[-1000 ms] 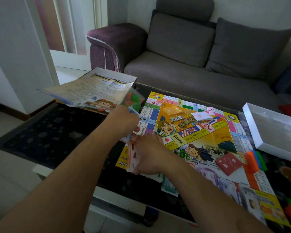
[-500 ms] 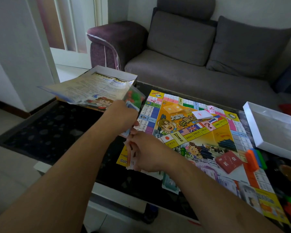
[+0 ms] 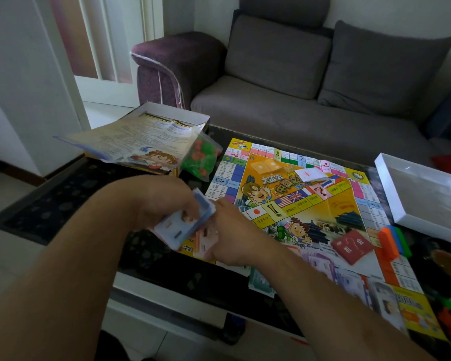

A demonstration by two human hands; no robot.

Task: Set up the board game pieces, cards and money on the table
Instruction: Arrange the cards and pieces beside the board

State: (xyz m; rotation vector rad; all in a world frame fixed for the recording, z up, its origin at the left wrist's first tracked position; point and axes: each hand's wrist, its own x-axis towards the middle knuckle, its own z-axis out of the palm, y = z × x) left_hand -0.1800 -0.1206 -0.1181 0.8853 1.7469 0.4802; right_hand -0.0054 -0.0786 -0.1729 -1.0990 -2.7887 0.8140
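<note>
On the left side of the table: we see an open game box (image 3: 151, 113) with a printed rules sheet (image 3: 130, 142) lying across it, and just to its right a clear bag of red and green pieces (image 3: 199, 158), not yet opened.
Left hand: our left hand (image 3: 167, 201) hangs over the table's (image 3: 50, 204) near edge, its fingers (image 3: 190, 216) curled around a stack of bluish play money (image 3: 182, 225).
Right hand: our right hand (image 3: 235, 230) meets the left at the board's near-left corner, fingers closed on a pink-and-orange bundle of notes (image 3: 206, 242); the two bundles touch or nearly touch.
Step in hand: we judge this to be the sorting of the money by colour, with the notes held just above the board and none of this batch laid down yet.
Board: the game board (image 3: 297, 194) lies flat and unfolded, a white card deck (image 3: 310, 175) near its far edge and a red card deck (image 3: 352, 246) near its right side.
Near edge: purple and greenish notes (image 3: 320, 264) already lie along the board's near side.
Right side: coloured blocks (image 3: 393, 241) sit at the board's right edge beside a white box lid (image 3: 425, 191).
Next move: we reckon the bundles need separating cleanly and setting beside the notes already down, taking care that the thin paper does not slide or fan out.
</note>
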